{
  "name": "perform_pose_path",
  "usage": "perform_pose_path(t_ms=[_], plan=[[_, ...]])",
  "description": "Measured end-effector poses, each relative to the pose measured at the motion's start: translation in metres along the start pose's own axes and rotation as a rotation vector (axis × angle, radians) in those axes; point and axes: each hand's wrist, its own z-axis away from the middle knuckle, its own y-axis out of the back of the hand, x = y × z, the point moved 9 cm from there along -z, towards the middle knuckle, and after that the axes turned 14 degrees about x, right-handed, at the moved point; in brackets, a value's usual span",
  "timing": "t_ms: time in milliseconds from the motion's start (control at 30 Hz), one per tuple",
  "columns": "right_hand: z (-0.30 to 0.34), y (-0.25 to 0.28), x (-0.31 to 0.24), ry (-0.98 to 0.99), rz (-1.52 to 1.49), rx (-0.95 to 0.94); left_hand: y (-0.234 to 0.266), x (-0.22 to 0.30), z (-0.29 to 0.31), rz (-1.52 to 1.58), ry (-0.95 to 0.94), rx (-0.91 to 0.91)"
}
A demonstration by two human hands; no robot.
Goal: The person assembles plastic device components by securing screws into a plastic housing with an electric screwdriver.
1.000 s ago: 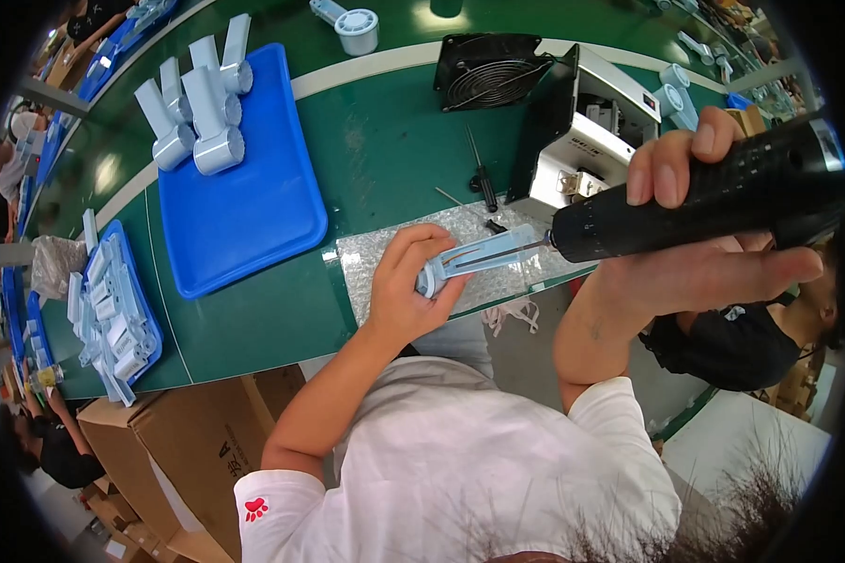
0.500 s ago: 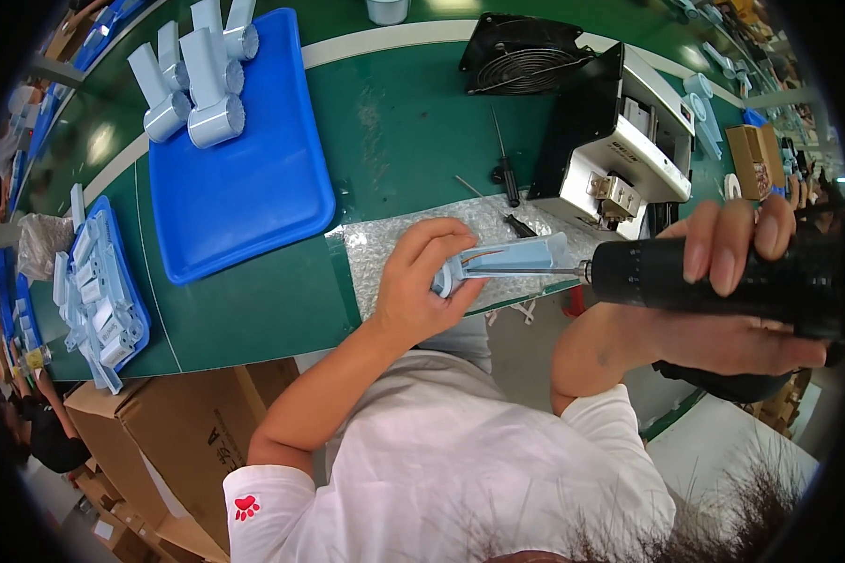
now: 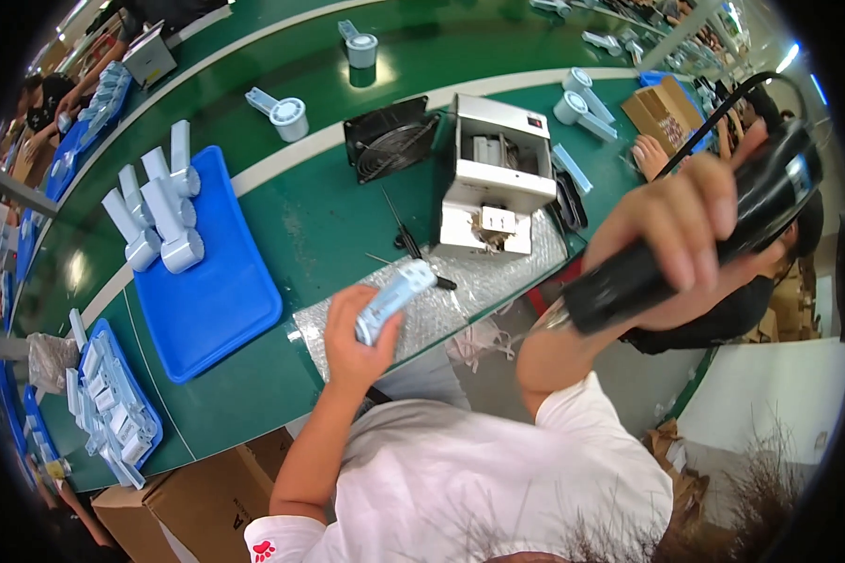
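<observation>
A light-blue plastic handle part (image 3: 399,296) is gripped in my left hand (image 3: 352,342), tilted over the edge of the bubble wrap (image 3: 479,298) on the green bench. My right hand (image 3: 671,230) is wrapped round a black electric screwdriver (image 3: 613,289), held up to the right, apart from the handle part. The screwdriver's tip points down and left and is blurred. Beyond my left hand lies a small black-handled screwdriver (image 3: 406,242). A white and black boxy machine (image 3: 498,178) with a metal mechanism at its front stands nearby.
A blue tray (image 3: 211,324) at left holds several light-blue assembled pieces (image 3: 174,239). Another blue tray (image 3: 150,432) is heaped with blue parts. A black fan (image 3: 390,141) stands behind the bench's middle. Scoop-shaped pieces (image 3: 289,117) rest on the green surface beyond. A person sits at right.
The electric screwdriver has come away from the handle part, swinging up and tilting. My left hand has moved left and lower, turning the part over. The view has shifted too.
</observation>
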Motion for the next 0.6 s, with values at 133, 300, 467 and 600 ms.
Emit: perform_pose_path(t_ms=[133,300,467,600], plan=[[-0.025,0.03,-0.022,0.495,0.986,0.197,0.0,-0.004,-0.005,0.021,0.011,0.025],[-0.031,0.037,0.016,0.605,1.218,0.0,0.001,-0.006,-0.004,-0.005,0.013,0.022],[-0.013,0.052,0.016,0.528,1.18,0.139,0.004,-0.005,0.0,-0.029,0.007,0.034],[0.004,0.08,-0.004,0.058,0.912,0.373,-0.005,-0.002,-0.003,0.035,-0.02,0.021]])
